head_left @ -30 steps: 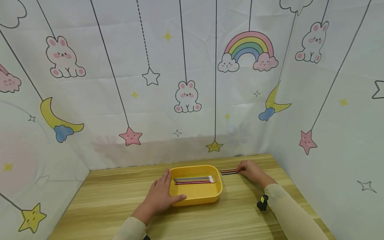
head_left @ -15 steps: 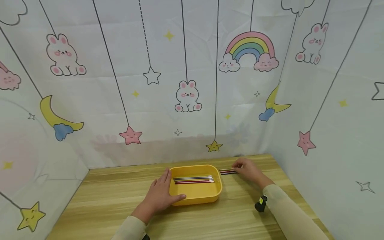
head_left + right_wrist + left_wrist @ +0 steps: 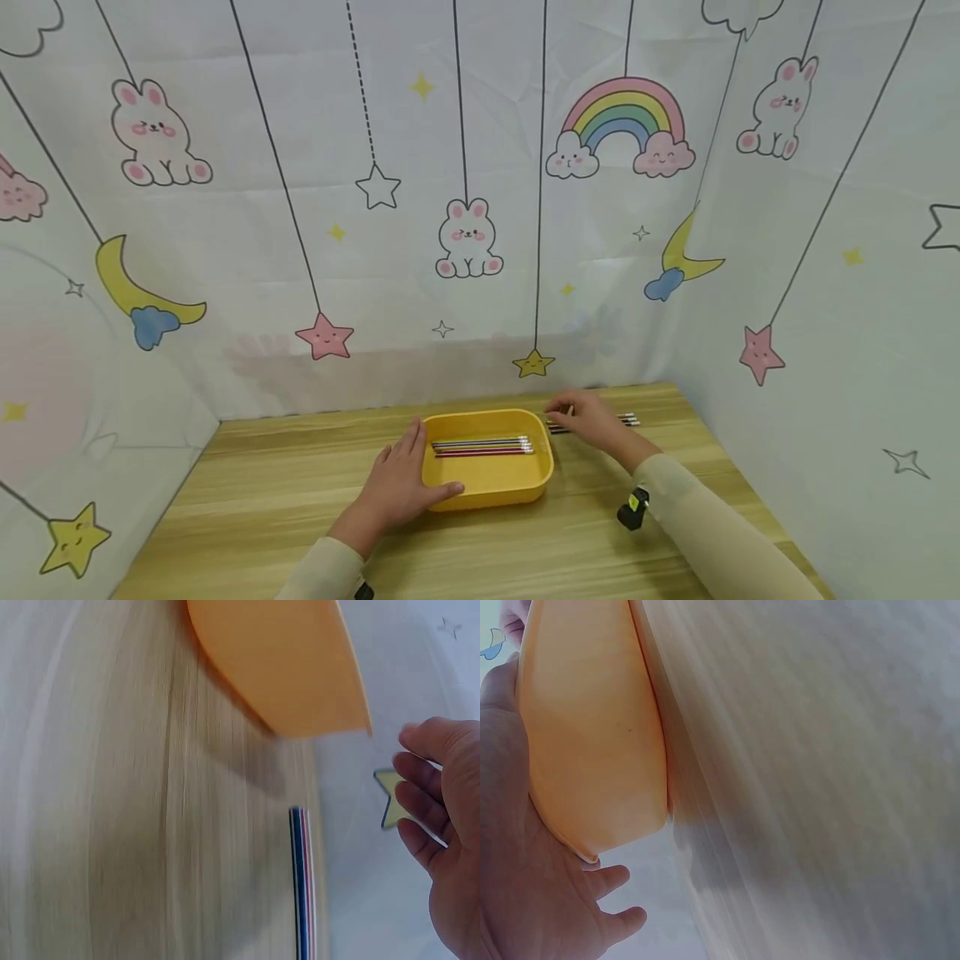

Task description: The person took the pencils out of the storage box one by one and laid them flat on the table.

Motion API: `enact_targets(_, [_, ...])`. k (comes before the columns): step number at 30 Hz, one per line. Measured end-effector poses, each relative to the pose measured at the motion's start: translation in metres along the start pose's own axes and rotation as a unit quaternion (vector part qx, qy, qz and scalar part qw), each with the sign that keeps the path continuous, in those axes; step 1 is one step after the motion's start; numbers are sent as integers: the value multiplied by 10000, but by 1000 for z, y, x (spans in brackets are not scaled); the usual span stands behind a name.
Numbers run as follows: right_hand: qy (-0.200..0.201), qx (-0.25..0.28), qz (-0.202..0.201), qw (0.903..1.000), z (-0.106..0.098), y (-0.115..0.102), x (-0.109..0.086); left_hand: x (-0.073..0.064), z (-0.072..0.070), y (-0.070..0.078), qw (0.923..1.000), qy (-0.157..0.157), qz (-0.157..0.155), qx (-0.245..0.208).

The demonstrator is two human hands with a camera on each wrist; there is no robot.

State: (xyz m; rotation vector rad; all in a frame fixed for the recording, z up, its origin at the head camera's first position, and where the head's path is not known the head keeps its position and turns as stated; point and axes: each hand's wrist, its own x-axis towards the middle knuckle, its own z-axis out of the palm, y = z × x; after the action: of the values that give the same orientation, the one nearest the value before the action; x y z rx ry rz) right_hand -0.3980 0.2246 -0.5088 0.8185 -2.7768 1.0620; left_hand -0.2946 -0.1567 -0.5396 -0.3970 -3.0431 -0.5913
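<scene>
A yellow plastic tray stands on the table, with several pencils lying side by side inside it. My left hand rests against the tray's left side, fingers along the far corner and thumb over the front rim; the left wrist view shows the palm by the tray wall. Right of the tray lies a small group of loose pencils, partly covered by my right hand. In the right wrist view that hand's fingers are loosely bent above the pencils, and I see nothing held between them.
The wood-grain table meets a white printed cloth at its back edge and along both sides. A black wrist camera sits on my right sleeve.
My right hand has moved left along the loose pencils toward the tray, uncovering their eraser ends on the right. The left hand and the tray have stayed in place.
</scene>
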Motion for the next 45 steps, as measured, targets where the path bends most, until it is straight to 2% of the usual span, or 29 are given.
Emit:
enact_targets(8, [-300,21,-752,9967,16,-30,8,0,0,0,10000,18,31,-67])
enact_targets(17, [-788,-110,-878,9930,37,-53,18,1,1,-1,10000,5,-26,-63])
enact_targets(27, [-1089,-488,-1395,9830,63,-66,32,0,-1,1,10000,41,47,-57])
enact_targets(32, [-1249,-674,-1395,9800,73,-70,36,0,-1,1,10000,48,54,-66])
enact_targets(40, [-1515,-629,-909,9823,86,-74,40,-1,-2,1,9999,38,56,-102])
enact_targets(45, [-1630,-596,-790,9817,90,-76,41,-1,-2,1,9999,0,61,-125])
